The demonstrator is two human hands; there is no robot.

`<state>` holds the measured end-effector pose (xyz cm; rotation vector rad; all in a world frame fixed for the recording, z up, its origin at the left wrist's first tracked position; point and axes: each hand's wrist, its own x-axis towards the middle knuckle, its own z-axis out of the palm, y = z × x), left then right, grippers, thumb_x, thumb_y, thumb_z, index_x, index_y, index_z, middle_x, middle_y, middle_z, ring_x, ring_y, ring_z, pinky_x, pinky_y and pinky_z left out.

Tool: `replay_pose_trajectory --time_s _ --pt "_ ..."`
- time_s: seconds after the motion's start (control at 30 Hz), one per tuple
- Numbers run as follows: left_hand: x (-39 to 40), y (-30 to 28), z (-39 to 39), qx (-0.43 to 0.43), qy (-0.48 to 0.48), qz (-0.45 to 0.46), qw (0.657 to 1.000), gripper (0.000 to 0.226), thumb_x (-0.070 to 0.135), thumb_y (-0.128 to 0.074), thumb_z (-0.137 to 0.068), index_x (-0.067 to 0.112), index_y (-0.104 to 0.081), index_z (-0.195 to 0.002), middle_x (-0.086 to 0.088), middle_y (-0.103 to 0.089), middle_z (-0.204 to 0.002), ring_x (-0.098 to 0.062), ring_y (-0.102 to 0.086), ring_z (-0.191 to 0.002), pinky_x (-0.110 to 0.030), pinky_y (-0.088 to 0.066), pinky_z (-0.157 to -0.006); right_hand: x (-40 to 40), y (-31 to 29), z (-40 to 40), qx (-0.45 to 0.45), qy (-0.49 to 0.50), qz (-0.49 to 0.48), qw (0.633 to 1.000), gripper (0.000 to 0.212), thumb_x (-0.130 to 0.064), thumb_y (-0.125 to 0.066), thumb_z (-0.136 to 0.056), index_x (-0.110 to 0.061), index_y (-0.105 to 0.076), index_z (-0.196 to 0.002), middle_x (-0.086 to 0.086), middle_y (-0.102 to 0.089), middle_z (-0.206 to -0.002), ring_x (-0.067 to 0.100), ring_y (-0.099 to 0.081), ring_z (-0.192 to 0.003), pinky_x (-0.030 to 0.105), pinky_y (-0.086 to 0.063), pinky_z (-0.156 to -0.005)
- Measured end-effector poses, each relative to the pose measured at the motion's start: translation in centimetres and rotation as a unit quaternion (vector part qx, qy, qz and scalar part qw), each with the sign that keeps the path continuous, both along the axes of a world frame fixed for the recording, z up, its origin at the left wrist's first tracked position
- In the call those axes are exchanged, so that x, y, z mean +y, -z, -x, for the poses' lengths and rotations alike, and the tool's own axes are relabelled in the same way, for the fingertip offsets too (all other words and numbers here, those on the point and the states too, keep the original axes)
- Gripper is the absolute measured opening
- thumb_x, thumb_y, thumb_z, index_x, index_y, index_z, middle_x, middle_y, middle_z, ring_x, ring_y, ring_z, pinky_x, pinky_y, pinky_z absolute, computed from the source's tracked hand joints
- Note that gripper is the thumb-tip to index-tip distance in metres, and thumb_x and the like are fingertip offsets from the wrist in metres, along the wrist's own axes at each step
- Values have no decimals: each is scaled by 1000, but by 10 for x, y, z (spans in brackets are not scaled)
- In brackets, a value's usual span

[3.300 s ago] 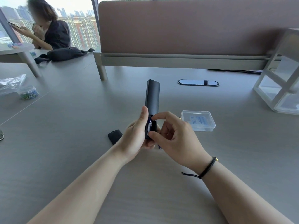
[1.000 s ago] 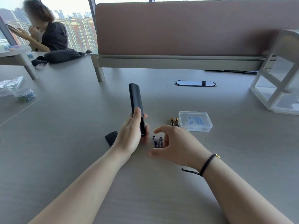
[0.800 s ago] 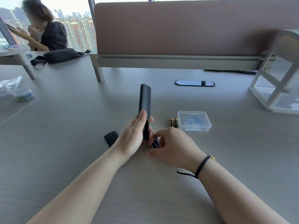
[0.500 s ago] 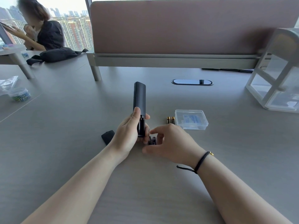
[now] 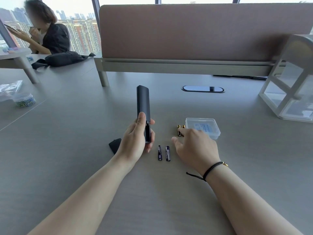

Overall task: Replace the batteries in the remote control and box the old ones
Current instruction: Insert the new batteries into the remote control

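My left hand (image 5: 135,139) grips the black remote control (image 5: 143,106) near its lower end, back side up, with the battery bay open and empty. Two dark blue batteries (image 5: 163,153) lie side by side on the grey table just right of that hand. My right hand (image 5: 193,146) hovers flat with fingers spread, its fingertips at two gold-tipped batteries (image 5: 179,128). These lie against the left side of a small clear plastic box (image 5: 203,127) with its lid on. The black battery cover (image 5: 115,145) lies left of my left wrist.
A white-framed clear organiser (image 5: 288,92) stands at the far right. A cable port (image 5: 202,89) sits in the table ahead, before a brown divider panel (image 5: 194,31). At the far left are a jar of coloured clips (image 5: 24,100), a black bag (image 5: 62,58) and a seated person (image 5: 47,31).
My right hand has let go of the two dark blue batteries, which now lie on the table, and has moved right towards the gold-tipped pair. The remote's bay is now empty.
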<state>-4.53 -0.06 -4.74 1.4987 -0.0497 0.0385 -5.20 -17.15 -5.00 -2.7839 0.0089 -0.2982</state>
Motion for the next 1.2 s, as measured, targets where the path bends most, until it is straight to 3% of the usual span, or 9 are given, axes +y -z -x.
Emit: replay_pose_trajectory --time_s 0.13,0.23,0.37,0.73,0.9,1.03,1.2 --pt "-1 0 0 0 4 3 1000 66 65 -35 -89 4 -56 -108 -4 -54 -57 -20 -43 -44 -28 -36 -45 1 -1 -1 -25 9 -14 1000 28 -47 -58 -90 -23 -70 -96 1 -72 -88 31 -68 -90 31 -46 -61" --pt "-1 0 0 -1 5 5 1000 69 66 -35 -83 5 -56 -107 -5 -54 -57 -20 -43 -44 -29 -36 -46 4 -3 -1 -44 9 -28 999 30 -48 -60 -88 -24 -71 -103 1 -75 -96 30 -68 -93 34 -55 -70" --pt "-1 0 0 -1 5 2 1000 70 67 -35 -83 5 -57 -107 -5 -54 -58 -20 -43 -44 -28 -36 -46 6 0 -2 -47 -4 -24 999 30 -46 -60 -88 -24 -73 -103 1 -76 -97 31 -68 -94 35 -56 -71" --pt "-2 1 0 -11 -1 0 1000 70 66 -34 -85 4 -56 -107 -4 -55 -57 -19 -42 -43 -27 -35 -45 10 -1 1 -10 2 -42 999 18 -29 -58 -76 -13 -66 -74 4 -68 -70 33 -64 -71 36 -57 -61" --pt "-1 2 -1 -17 -7 -13 1000 68 67 -33 -91 5 -57 -107 -3 -57 -57 -20 -40 -42 -31 -31 -46 6 -14 3 -19 0 -178 984 18 -25 -66 -76 -11 -65 -66 6 -69 -63 27 -65 -67 36 -54 -57" --pt "0 2 -2 -17 -10 -10 1000 67 65 -33 -88 5 -58 -105 -5 -57 -58 -21 -40 -43 -31 -31 -47 6 -19 2 -19 -11 -355 935 9 -14 -70 -81 -12 -69 -72 3 -74 -63 21 -73 -64 39 -62 -64" --pt "1 0 0 -15 -5 -3 1000 62 63 -37 -89 7 -59 -104 -8 -57 -61 -21 -40 -45 -33 -31 -48 5 -33 5 62 -20 -662 747 10 7 -68 -85 3 -63 -77 16 -75 -70 24 -75 -64 32 -64 -66"
